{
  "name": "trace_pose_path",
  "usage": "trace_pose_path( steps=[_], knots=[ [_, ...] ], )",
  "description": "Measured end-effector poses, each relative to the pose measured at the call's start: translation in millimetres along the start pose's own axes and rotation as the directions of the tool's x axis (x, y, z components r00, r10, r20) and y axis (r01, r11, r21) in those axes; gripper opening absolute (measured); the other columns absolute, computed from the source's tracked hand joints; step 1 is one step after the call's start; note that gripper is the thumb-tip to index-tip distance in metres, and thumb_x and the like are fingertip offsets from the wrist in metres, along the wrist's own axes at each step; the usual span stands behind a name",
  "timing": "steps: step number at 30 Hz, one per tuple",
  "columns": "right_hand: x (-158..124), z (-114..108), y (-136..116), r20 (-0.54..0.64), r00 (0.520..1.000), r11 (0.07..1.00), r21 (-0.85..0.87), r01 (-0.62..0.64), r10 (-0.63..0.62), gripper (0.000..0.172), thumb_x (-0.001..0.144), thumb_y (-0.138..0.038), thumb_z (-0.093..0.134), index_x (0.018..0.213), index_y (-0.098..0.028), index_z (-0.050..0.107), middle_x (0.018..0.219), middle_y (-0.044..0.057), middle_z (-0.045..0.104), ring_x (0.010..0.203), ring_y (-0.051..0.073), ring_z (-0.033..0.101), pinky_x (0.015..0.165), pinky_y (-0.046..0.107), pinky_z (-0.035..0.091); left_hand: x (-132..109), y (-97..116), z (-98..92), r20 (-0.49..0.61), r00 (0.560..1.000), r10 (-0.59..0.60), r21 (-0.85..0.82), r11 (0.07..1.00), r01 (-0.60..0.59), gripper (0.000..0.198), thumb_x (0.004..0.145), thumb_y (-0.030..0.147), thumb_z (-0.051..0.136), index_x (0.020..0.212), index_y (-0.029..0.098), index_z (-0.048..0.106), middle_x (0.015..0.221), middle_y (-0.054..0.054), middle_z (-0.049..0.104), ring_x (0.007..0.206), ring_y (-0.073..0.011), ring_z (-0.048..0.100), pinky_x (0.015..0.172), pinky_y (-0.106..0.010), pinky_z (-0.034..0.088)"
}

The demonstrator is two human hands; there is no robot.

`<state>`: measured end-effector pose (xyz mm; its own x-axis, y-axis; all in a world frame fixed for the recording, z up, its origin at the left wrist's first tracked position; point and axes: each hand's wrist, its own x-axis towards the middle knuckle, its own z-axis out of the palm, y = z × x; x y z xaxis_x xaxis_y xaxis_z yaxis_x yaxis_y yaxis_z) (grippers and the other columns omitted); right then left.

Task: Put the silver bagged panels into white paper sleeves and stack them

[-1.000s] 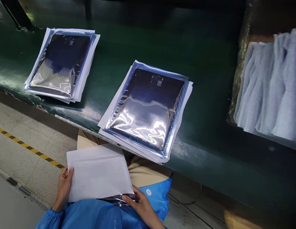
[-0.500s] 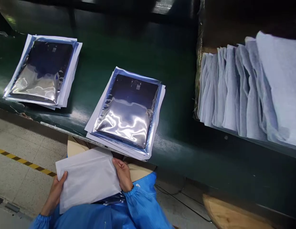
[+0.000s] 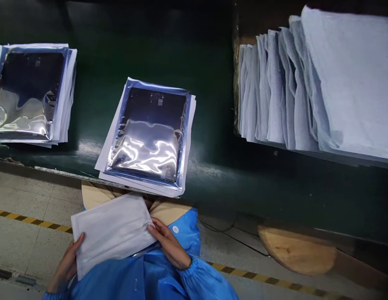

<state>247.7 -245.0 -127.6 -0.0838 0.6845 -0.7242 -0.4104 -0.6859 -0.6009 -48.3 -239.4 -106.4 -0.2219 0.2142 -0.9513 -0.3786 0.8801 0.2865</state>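
Note:
Over my lap, below the bench edge, I hold a white padded sleeve (image 3: 112, 233) tilted slightly. My left hand (image 3: 67, 258) grips its left edge, the thumb lying on top. At the right edge my right hand (image 3: 169, 241) pinches the sleeve between thumb and fingers. A dark shiny film shows a little from under its lower right side; what it belongs to is hidden. Just above, at the bench's front edge, a flat dark board in a clear shiny antistatic bag (image 3: 150, 133) lies on white sleeves.
A similar stack with a bagged dark board (image 3: 28, 91) sits at the left on the dark green bench (image 3: 209, 166). At the right, a box holds several white sleeves (image 3: 284, 91) standing on edge. A wooden stool seat (image 3: 294, 250) is below the bench, near a cable.
My right hand has shifted along the sleeve's right edge, with its fingers more under it. The view has swung right, so the bench items appear further left.

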Motion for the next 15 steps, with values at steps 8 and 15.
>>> trace_pose_path(
  steps=[8,15],
  knots=[
    [24.0,19.3,-5.4,0.245,0.969,0.997,-0.077,-0.016,0.035,0.037,0.064,-0.05,0.077,0.079,-0.018,0.066,0.067,-0.001,0.067,0.061,0.017,0.06,0.057,0.03,0.047,0.6,23.1,-1.7,-0.046,0.996,0.082,-0.091,0.992,-0.085,0.049,0.09,0.03,0.052,0.136,0.012,0.044,0.091,-0.012,0.075,0.077,-0.0259,0.073,0.07,-0.035,0.061],
    [27.9,13.3,-8.5,0.315,0.945,0.982,-0.187,-0.033,0.092,0.052,0.058,-0.045,0.082,0.1,-0.021,0.062,0.094,0.002,0.068,0.095,0.023,0.061,0.087,0.039,0.046,-13.5,-1.2,-44.8,0.071,0.997,-0.018,-0.02,1.0,0.02,0.103,0.058,0.031,0.085,0.143,0.009,0.032,0.099,-0.014,0.074,0.101,-0.0319,0.066,0.088,-0.038,0.055]
  ],
)
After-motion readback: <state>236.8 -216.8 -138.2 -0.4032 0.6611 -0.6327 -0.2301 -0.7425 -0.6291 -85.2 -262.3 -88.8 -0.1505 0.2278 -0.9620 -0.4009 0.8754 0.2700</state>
